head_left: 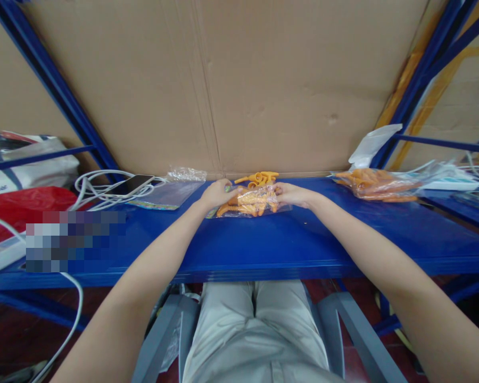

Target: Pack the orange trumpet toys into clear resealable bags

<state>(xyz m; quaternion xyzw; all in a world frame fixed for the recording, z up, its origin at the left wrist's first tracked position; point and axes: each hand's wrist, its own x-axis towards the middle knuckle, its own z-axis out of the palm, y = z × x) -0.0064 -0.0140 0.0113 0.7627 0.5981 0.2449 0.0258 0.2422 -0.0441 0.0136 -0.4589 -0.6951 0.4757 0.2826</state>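
A clear plastic bag (249,203) with several orange plastic pieces inside lies on the blue shelf, between my two hands. My left hand (216,193) grips the bag's left end, fingers closed on the film. At the other end, my right hand (293,195) is closed on the bag's right edge; some fingertips are hidden. Loose orange plastic pieces (259,178) lie just behind the bag, close to the cardboard. Their exact kind is too small to make out.
Another clear bag of orange pieces (377,183) lies at the right. To the left are flat clear bags (163,194), a phone (138,183) and coiled white cables (99,186). Cardboard (223,80) stands behind the blue shelf (259,247); blue posts (59,85) frame the sides.
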